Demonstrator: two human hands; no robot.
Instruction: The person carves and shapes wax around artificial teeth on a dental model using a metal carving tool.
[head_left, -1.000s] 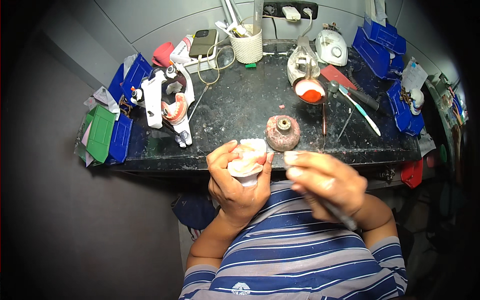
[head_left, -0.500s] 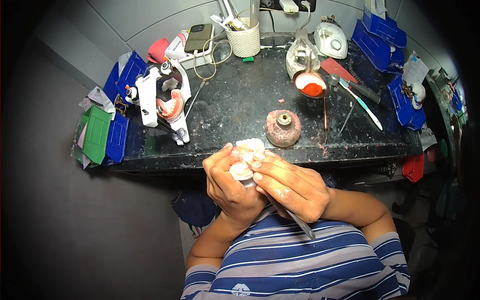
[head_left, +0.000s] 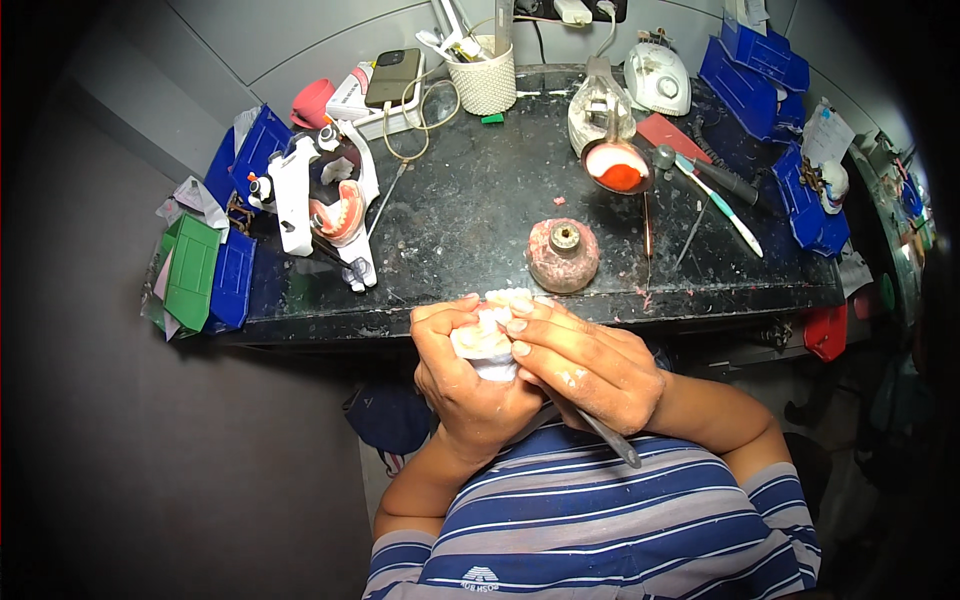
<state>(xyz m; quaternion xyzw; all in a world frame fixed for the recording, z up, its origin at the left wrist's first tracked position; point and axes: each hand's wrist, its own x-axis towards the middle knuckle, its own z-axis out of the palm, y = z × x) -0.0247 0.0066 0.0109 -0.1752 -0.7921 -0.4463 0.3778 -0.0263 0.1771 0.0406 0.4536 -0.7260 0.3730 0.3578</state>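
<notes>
Just off the bench's near edge, my left hand (head_left: 458,375) is closed around a whitish plaster dental model (head_left: 484,346) with teeth along its far side. My right hand (head_left: 600,378) is closed on a metal-handled tool (head_left: 612,441); its handle slants back toward my striped shirt, and its tip is hidden behind my fingers. The right fingertips press against the model's right side. Beyond my hands, on the bench, stands a round pink-smeared spirit burner (head_left: 564,262) with a metal neck.
A white articulator (head_left: 293,210) holding a pink denture model (head_left: 345,215) stands left on the black bench (head_left: 460,190). A lamp-lit metal bowl (head_left: 617,168), toothbrush (head_left: 730,218) and blue bins (head_left: 805,205) are right. A phone (head_left: 395,77) and tool cup (head_left: 484,85) sit behind.
The model has tilted in my left hand, so more of its pale base shows. My right hand and the tool handle have shifted slightly right.
</notes>
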